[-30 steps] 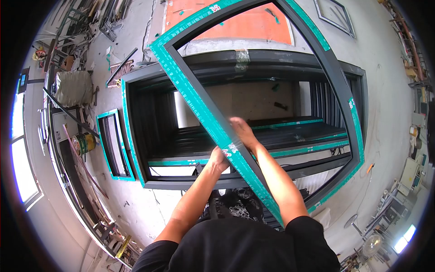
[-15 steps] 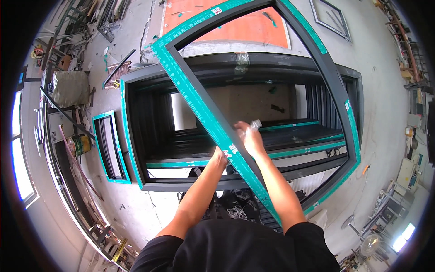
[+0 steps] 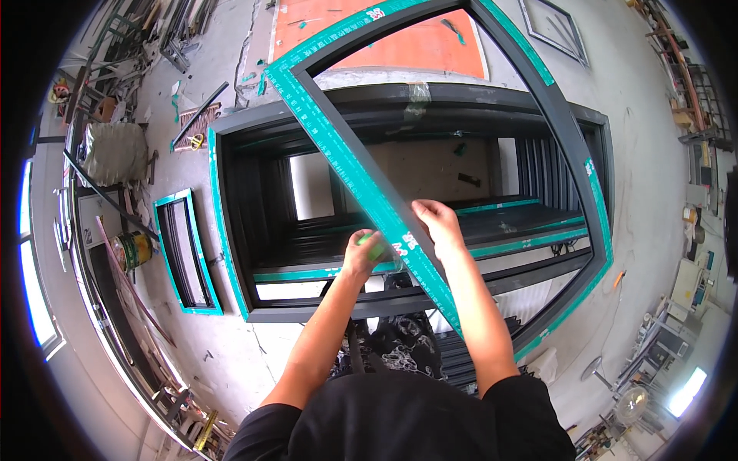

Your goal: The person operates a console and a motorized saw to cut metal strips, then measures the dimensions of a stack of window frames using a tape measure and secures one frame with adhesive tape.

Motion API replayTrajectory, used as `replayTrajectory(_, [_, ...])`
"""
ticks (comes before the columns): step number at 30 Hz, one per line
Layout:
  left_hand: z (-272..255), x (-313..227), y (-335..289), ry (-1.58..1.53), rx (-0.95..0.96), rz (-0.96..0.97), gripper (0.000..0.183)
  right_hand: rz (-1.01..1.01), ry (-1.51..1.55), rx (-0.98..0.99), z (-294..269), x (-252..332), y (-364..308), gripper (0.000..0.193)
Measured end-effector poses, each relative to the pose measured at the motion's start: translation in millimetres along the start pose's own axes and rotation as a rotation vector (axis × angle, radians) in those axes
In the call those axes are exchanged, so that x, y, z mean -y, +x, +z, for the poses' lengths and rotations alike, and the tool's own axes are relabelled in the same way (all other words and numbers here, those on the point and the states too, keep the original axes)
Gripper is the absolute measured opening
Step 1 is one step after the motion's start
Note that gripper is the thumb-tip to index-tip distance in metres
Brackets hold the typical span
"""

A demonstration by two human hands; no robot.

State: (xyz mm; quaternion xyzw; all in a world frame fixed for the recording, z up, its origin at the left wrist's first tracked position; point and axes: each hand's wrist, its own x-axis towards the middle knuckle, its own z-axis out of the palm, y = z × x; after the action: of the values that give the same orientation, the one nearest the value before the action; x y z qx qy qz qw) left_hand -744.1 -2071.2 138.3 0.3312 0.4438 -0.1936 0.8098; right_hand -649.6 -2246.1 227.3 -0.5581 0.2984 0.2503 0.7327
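Note:
A large dark window frame (image 3: 361,184) with green printed protective film leans at a slant across a stack of similar dark frames (image 3: 354,310). My left hand (image 3: 358,252) is closed around a small green object (image 3: 372,247), apparently a tape roll, just left of the slanted bar. Shiny clear film (image 3: 390,266) shows between it and the bar. My right hand (image 3: 440,228) is at the bar's inner edge, its bent fingers against the dark profile; its fingertips are partly hidden.
A small green-edged frame (image 3: 188,250) lies to the left, near a bucket (image 3: 132,250) and a wrapped bundle (image 3: 115,152). An orange sheet (image 3: 369,58) covers floor beyond the stack. Clear tape (image 3: 417,100) wraps the stack's far bar. A standing fan (image 3: 632,401) is at lower right.
The shiny roll has passed from my right hand, inside the frame, to my left hand on the bar's other side. My left hand has left the bar; my right hand now rests against it.

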Motion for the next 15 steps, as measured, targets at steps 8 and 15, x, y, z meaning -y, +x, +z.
replayTrajectory(8, [-2.7, -24.4, -20.0, -0.039, 0.138, -0.014, 0.024, -0.103, -0.161, -0.079, -23.7, -21.7, 45.3, 0.016])
replayTrajectory(15, [-4.8, -28.2, 0.8, -0.139, 0.264, -0.031, 0.024, 0.536, -0.215, 0.312, -25.5, -32.5, 56.7, 0.033])
